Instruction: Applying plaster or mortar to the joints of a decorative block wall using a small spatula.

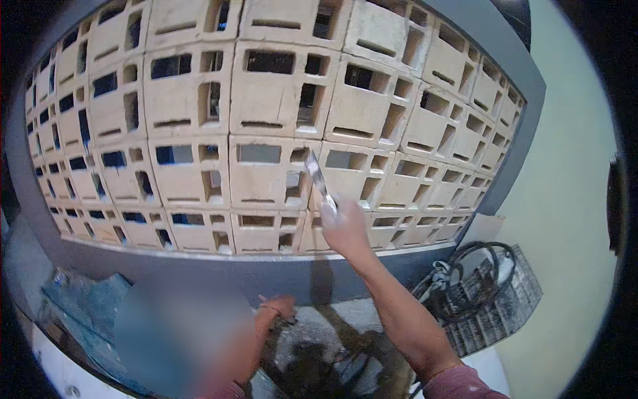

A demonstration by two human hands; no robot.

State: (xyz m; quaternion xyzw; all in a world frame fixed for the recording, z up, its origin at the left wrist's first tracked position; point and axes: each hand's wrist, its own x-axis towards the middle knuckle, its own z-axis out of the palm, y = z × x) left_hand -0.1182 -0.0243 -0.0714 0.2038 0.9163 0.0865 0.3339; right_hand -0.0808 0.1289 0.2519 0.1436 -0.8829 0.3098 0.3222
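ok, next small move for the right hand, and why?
Probably a short, light stroke of the flat-bladed tool along the small square opening's edge: the right hand grips it, with its tip appearing beside that edge on the block wall. Contact isn't certain here.

Place: a building site or a room under repair, I can't tell which
Block wall [262, 106]: cream, full of openings, set in a grey surround [286, 278]
Flat tool [315, 171]: blade up at those blocks
Side wall [575, 266]: plain pale green
Corner over there: coiled dark hose [453, 290], slatted grey panel [522, 302]
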